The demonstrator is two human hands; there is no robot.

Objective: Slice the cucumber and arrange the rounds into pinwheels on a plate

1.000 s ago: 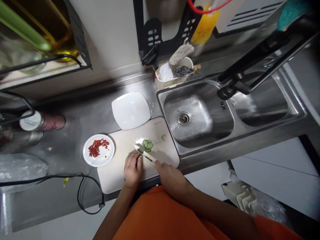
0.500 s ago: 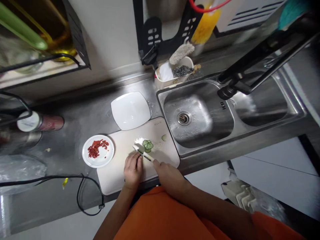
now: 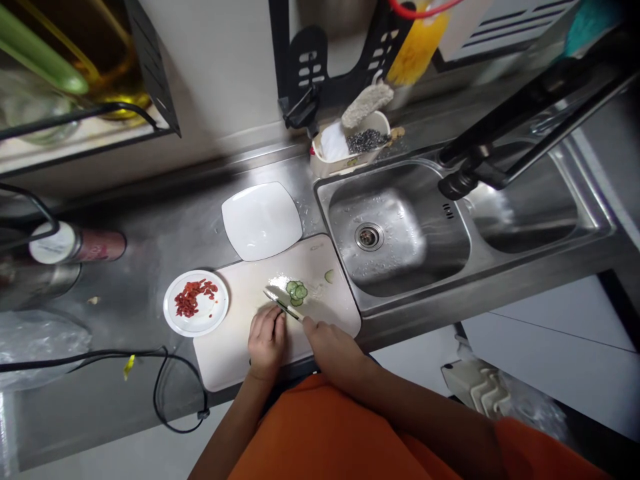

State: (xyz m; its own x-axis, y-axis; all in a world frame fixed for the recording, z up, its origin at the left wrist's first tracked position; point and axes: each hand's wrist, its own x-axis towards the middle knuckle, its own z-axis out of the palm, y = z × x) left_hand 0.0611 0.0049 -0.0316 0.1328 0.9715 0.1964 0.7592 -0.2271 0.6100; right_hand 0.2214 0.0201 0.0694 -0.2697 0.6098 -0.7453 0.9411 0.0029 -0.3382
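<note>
My right hand (image 3: 333,347) is closed round the handle of a small kitchen knife (image 3: 281,304), whose blade points to the upper left across the white cutting board (image 3: 225,363). Curled fingers of my left hand (image 3: 267,339) press down right beside the blade. The cucumber under them is almost wholly hidden; only a dark bit shows at the palm's edge. Several thin cucumber slices (image 3: 297,291) lie in a small overlapping pile just beyond the knife. One more slice (image 3: 329,276) rests apart, near the board's right side.
Left of the board, overlapping its edge, stands a white plate (image 3: 173,317) with chopped red pieces. A white square plate (image 3: 261,220) sits behind the board. To the right is a steel double sink (image 3: 400,260) under a black faucet (image 3: 463,180). A black cable (image 3: 159,380) loops at front left.
The knife and my right hand have shifted slightly to the left. My left hand stays about where it was, and the slices look the same. The whole view has moved a little.
</note>
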